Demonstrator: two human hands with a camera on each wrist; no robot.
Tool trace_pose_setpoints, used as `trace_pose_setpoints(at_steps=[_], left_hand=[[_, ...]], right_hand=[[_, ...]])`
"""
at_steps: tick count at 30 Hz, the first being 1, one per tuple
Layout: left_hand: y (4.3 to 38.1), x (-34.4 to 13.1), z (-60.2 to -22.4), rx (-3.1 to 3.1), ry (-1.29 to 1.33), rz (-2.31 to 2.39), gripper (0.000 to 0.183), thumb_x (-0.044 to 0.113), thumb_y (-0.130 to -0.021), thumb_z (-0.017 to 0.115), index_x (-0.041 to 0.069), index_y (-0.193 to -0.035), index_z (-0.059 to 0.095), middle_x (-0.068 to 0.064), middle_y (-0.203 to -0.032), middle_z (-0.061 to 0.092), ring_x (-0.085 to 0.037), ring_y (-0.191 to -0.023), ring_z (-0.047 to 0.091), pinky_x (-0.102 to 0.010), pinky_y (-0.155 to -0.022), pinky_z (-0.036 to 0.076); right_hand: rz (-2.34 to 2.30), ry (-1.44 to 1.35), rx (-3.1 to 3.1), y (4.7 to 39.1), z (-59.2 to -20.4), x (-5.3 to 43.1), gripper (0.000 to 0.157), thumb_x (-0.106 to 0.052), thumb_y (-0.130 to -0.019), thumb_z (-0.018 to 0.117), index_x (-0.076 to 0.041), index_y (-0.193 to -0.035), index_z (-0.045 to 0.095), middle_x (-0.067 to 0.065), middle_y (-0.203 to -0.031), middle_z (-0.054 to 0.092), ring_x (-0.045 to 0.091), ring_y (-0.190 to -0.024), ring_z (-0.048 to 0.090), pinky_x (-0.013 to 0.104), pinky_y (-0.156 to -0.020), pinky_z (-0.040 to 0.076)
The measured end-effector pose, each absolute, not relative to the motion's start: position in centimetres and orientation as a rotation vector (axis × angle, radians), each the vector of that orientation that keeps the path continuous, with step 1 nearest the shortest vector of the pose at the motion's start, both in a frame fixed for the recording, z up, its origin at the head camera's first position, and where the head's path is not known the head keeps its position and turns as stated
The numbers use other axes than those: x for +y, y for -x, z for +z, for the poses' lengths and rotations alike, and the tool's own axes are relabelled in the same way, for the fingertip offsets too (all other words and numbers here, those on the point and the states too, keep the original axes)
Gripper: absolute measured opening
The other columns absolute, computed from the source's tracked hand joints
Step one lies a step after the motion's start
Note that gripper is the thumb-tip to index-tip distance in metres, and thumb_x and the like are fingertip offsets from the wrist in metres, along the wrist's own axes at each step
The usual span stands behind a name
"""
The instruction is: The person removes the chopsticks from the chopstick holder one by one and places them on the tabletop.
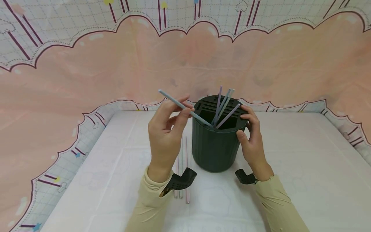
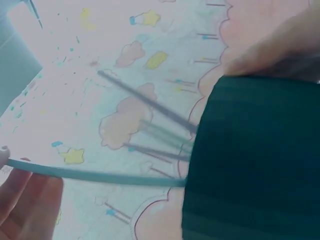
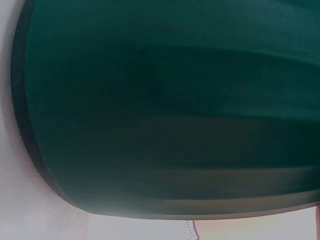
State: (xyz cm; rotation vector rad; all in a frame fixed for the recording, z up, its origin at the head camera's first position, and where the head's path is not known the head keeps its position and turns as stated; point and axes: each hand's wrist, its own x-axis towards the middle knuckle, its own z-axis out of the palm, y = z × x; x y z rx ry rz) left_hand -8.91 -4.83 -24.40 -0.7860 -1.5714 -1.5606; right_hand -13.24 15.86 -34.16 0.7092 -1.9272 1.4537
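My left hand (image 1: pixel 166 132) pinches a light-blue straw (image 1: pixel 176 102) between thumb and fingers. The straw slants down to the right, its lower end at the near rim of a dark green bucket (image 1: pixel 215 146). Several other straws (image 1: pixel 222 108), purple and blue, stick up out of the opening. A slotted dark top covers the far part of the bucket. My right hand (image 1: pixel 253 141) grips the bucket's right side, thumb on the outer wall and fingers at the rim. In the right wrist view the ribbed bucket wall (image 3: pixel 165 100) fills most of the picture, and the hand is hidden.
Several pale straws (image 1: pixel 187 180) lie on the white tabletop (image 1: pixel 116 193), partly behind my left wrist and its black camera mount (image 1: pixel 182 179). Another black mount (image 1: pixel 244 177) sits on the right wrist. A peach patterned curtain (image 1: pixel 162 64) hangs behind the table.
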Motion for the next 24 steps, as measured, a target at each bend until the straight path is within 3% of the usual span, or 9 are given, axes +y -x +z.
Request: trace_pose_setpoints(at_steps=[4,9,14,24], left_hand=[[8.7,-5.6,-24.0,-1.462,0.712,-1.714,0.025,-0.006,-0.085,0.053,-0.012,-0.110,0.053,-0.021,-0.084,0.056,-0.029,-0.077,0.059,-0.041,-0.068,0.051],[8.9,-6.6,-24.1,-1.341,0.657,-1.767,0.026,-0.001,-0.087,0.052,-0.007,-0.113,0.053,-0.019,-0.081,0.056,-0.031,-0.071,0.059,-0.044,-0.066,0.051],[9.6,-7.7,-24.4,-1.235,0.608,-1.762,0.026,0.005,-0.088,0.053,-0.006,-0.112,0.053,-0.020,-0.080,0.055,-0.032,-0.067,0.058,-0.043,-0.062,0.051],[9.8,-9.2,-24.0,-1.230,0.586,-1.840,0.026,0.001,-0.086,0.054,-0.005,-0.110,0.055,-0.019,-0.074,0.054,-0.028,-0.060,0.058,-0.038,-0.054,0.051]], right_hand=[[1.456,-0.702,-1.933,13.2,-34.2,15.8,0.068,-0.050,-0.086,0.047,0.009,-0.118,0.034,0.014,-0.140,0.027,0.025,-0.129,0.024,0.042,-0.096,0.026],[1.452,-0.700,-1.939,13.2,-34.2,15.7,0.067,-0.050,-0.087,0.046,0.009,-0.118,0.034,0.014,-0.140,0.027,0.026,-0.128,0.025,0.041,-0.097,0.026],[1.455,-0.713,-1.928,13.3,-34.1,15.7,0.068,-0.050,-0.087,0.046,0.010,-0.117,0.033,0.016,-0.139,0.027,0.027,-0.128,0.025,0.045,-0.097,0.025],[1.453,-0.699,-1.932,13.4,-34.1,15.7,0.069,-0.051,-0.086,0.046,0.010,-0.117,0.033,0.015,-0.140,0.027,0.027,-0.128,0.025,0.040,-0.096,0.026]])
